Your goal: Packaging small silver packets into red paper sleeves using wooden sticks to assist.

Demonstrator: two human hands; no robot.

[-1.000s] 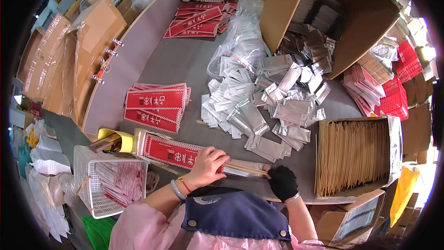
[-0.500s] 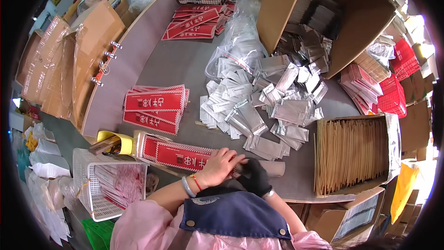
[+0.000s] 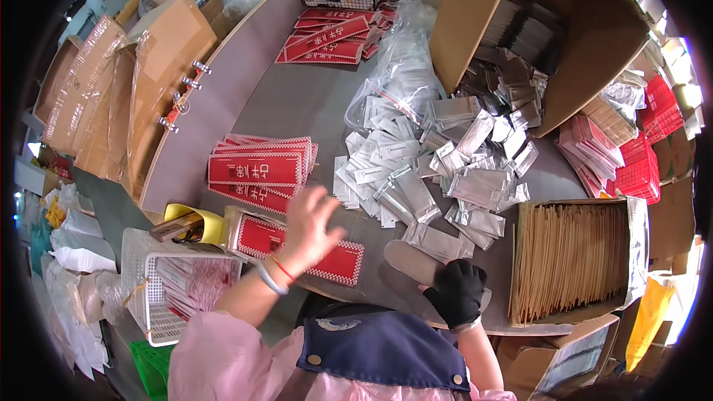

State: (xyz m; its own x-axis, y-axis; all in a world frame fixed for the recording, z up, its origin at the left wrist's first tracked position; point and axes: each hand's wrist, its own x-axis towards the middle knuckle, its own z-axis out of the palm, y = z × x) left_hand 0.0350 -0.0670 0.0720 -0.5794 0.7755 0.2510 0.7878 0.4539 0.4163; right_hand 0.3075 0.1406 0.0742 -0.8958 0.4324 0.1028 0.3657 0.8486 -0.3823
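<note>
My bare left hand (image 3: 308, 230), with a red string and a pale bangle at the wrist, is raised over a red printed paper sleeve (image 3: 334, 262). Its fingers are spread and hold nothing. In a black fingerless glove, my right hand (image 3: 457, 293) is closed around a flat grey round-ended strip (image 3: 407, 261). That strip slants above the grey table, and a dark shadow lies beneath it. Just beyond the right hand are silver foil packets (image 3: 427, 239). More red sleeves (image 3: 256, 168) lie in a fanned stack beyond my left hand.
White packets (image 3: 379, 152) and foil packets spread across the middle, beside an open carton (image 3: 475, 15). A box of thin wooden sticks (image 3: 572, 260) stands at right. To the left are a yellow container (image 3: 212, 226) and a white basket (image 3: 152, 334). A raised panel (image 3: 223, 96) edges the table.
My hands were together at the front of the table and are now apart. The left has risen leftward over the sleeves; the right has moved right with the grey strip, now tilted.
</note>
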